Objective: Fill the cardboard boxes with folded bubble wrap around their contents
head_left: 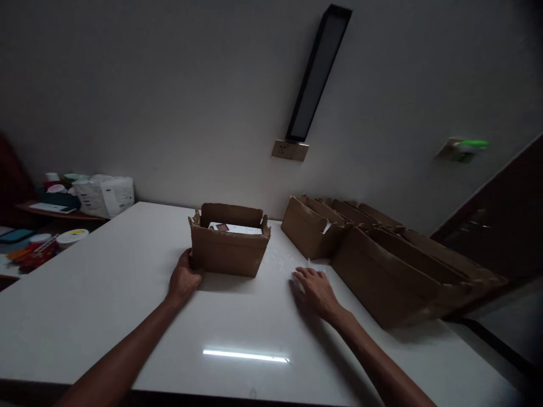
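Note:
A small open cardboard box [228,250] stands in the middle of the white table [106,282], with something white and a small dark piece inside it. My left hand [183,278] rests against the box's lower left corner, fingers curled on the cardboard. My right hand [314,288] lies flat on the table to the right of the box, fingers stretched out, holding nothing. It is near the front of a row of cardboard boxes.
Several open cardboard boxes [382,254] stand in a row along the table's right side. At the far left, a shelf holds a white bag [104,195], cups and containers [70,237]. A wall socket [290,150] sits behind the table.

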Demonstrator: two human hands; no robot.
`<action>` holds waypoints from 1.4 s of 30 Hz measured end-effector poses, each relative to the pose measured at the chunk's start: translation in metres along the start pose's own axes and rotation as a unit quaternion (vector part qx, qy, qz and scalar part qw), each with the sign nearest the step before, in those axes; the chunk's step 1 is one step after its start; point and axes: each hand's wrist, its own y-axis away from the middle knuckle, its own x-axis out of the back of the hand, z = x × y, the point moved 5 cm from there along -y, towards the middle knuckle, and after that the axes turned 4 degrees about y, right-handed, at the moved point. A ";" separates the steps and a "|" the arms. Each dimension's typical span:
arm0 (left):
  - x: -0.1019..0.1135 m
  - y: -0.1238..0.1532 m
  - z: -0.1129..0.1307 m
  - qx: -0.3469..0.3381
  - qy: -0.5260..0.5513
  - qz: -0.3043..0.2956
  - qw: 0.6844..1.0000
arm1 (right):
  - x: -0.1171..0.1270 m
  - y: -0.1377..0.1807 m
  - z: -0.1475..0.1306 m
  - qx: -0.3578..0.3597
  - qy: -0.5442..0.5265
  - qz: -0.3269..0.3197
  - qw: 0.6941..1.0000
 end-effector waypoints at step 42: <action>-0.023 0.170 0.109 -0.295 0.049 -0.132 0.945 | 0.057 0.123 -0.021 0.060 -0.338 0.099 0.934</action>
